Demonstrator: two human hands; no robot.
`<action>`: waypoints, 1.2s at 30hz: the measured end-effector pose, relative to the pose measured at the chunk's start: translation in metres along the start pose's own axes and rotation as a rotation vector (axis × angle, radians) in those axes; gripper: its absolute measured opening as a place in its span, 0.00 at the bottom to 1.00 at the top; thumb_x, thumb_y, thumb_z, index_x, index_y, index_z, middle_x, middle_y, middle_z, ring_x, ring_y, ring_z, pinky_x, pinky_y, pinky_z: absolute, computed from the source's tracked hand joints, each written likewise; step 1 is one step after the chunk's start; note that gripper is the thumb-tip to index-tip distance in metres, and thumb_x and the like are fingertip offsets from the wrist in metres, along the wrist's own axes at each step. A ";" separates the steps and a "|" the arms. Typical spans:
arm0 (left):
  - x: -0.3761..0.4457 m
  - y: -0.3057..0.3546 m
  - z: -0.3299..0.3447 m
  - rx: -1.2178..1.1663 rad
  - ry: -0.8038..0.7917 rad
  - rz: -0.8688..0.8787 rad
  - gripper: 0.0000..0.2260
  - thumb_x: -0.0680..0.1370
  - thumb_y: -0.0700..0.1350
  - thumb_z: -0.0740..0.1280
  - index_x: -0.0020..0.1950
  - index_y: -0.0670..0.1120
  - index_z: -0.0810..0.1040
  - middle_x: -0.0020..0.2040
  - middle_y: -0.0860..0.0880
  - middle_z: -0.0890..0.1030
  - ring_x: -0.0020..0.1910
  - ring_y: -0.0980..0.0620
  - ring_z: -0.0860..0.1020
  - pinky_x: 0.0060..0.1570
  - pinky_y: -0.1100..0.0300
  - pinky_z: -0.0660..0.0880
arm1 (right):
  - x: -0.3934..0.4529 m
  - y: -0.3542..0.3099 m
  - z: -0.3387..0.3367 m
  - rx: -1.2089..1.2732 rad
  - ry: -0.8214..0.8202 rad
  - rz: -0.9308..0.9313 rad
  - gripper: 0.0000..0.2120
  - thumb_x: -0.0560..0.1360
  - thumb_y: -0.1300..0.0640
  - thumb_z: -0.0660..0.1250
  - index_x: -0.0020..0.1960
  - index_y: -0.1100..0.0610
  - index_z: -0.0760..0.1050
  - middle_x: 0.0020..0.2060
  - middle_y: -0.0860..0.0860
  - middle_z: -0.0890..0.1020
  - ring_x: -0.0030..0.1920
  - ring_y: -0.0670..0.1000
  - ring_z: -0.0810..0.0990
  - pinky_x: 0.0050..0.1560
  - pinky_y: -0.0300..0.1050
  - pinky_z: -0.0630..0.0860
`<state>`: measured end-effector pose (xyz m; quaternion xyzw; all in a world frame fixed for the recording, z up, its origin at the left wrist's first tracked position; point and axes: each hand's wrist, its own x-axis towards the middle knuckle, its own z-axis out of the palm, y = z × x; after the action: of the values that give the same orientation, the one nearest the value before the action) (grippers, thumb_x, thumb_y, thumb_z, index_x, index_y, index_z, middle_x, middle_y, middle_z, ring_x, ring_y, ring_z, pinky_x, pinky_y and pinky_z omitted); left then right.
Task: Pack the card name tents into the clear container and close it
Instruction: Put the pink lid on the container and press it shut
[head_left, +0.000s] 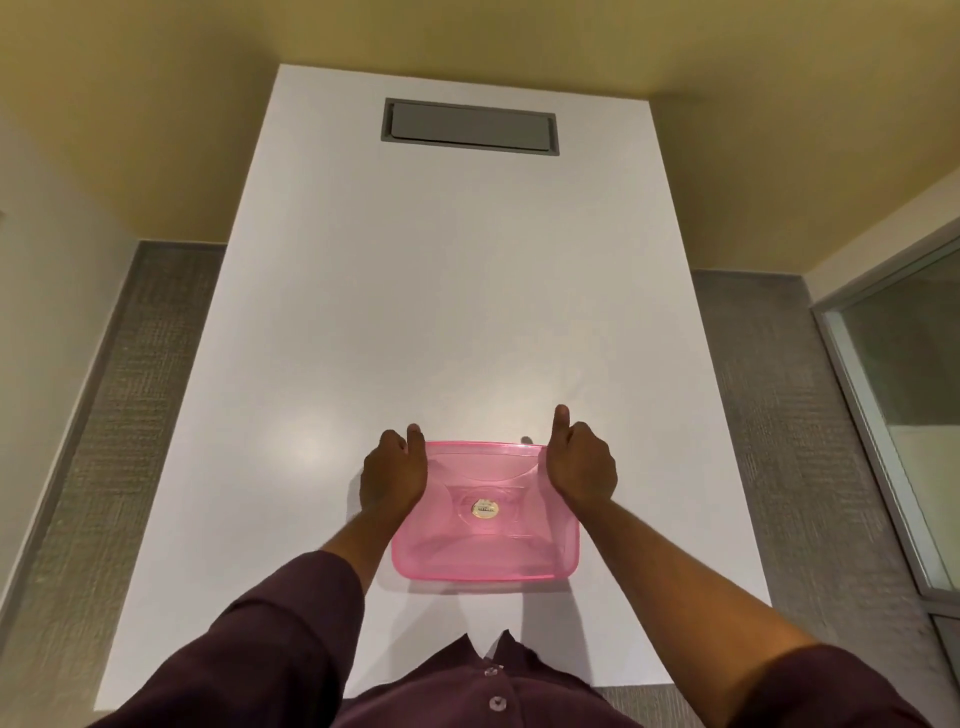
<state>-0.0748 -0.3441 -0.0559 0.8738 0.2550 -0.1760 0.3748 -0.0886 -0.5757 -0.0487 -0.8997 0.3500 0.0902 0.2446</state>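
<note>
A see-through pink plastic container (485, 540) with a gold sticker in its middle sits on the white table (415, 312), close to the front edge. Its pink lid lies flat on top. My left hand (392, 475) grips the container's far left corner, thumb on the lid's edge. My right hand (579, 467) grips the far right corner, thumb raised above the rim. No card name tents show on the table, and the tinted plastic does not let me tell what is inside.
A grey rectangular hatch (470, 126) is set flush into the table's far end. Grey carpet runs along both sides of the table. A glass partition with a metal frame (904, 415) stands at the right.
</note>
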 end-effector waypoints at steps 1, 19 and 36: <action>-0.001 0.000 0.002 -0.022 0.019 0.007 0.19 0.82 0.59 0.55 0.41 0.46 0.71 0.40 0.46 0.78 0.43 0.39 0.76 0.45 0.52 0.71 | 0.003 -0.001 0.002 -0.030 -0.024 -0.006 0.36 0.81 0.31 0.43 0.45 0.57 0.78 0.44 0.56 0.83 0.49 0.62 0.82 0.46 0.50 0.72; 0.009 -0.007 0.012 -0.035 0.079 0.051 0.17 0.80 0.47 0.55 0.32 0.46 0.67 0.31 0.48 0.75 0.33 0.45 0.72 0.34 0.55 0.64 | 0.023 0.002 0.017 0.008 -0.157 0.116 0.19 0.75 0.50 0.54 0.36 0.57 0.79 0.38 0.55 0.83 0.43 0.62 0.81 0.44 0.48 0.73; -0.031 -0.045 -0.017 0.029 -0.010 0.070 0.25 0.81 0.64 0.50 0.44 0.44 0.71 0.43 0.46 0.79 0.45 0.40 0.78 0.48 0.47 0.76 | -0.054 0.049 0.002 0.105 -0.079 0.067 0.29 0.82 0.34 0.49 0.53 0.57 0.76 0.52 0.55 0.80 0.52 0.59 0.80 0.52 0.51 0.75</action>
<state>-0.1244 -0.3143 -0.0544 0.8866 0.2200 -0.1708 0.3692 -0.1617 -0.5746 -0.0507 -0.8691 0.3745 0.1153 0.3019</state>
